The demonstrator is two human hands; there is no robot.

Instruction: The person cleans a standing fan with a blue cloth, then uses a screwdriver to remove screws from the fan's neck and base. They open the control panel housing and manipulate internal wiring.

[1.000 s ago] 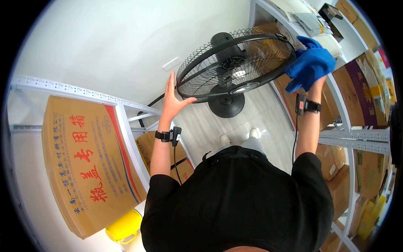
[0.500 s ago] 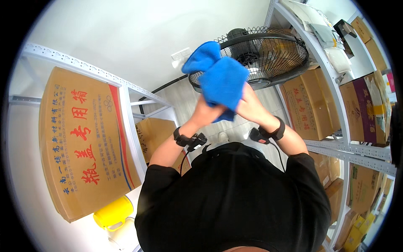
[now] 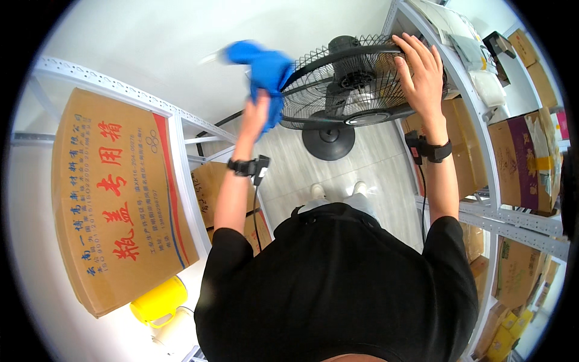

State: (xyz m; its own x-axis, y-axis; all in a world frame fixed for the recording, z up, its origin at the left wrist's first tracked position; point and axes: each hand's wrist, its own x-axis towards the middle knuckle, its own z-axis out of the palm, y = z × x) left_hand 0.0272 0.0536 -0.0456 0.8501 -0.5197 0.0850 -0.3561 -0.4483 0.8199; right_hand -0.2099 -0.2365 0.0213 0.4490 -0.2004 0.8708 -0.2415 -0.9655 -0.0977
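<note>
A black floor fan (image 3: 347, 81) with a wire cage stands on a round base (image 3: 328, 142) on the pale floor in front of me. My left hand (image 3: 256, 114) grips a blue cloth (image 3: 265, 72) and holds it against the left rim of the cage. My right hand (image 3: 422, 69) lies flat on the right side of the cage with its fingers spread. Both wrists carry black bands.
A white metal rack (image 3: 181, 130) at my left holds a large brown carton (image 3: 114, 199) and a yellow jug (image 3: 158, 300). Another rack (image 3: 482, 145) at my right is packed with cartons and bags. My feet (image 3: 335, 190) stand just before the fan's base.
The blue cloth has passed from my right hand, via both hands, into my left, now at the cage's left rim. My right hand has gone to the right side of the cage.
</note>
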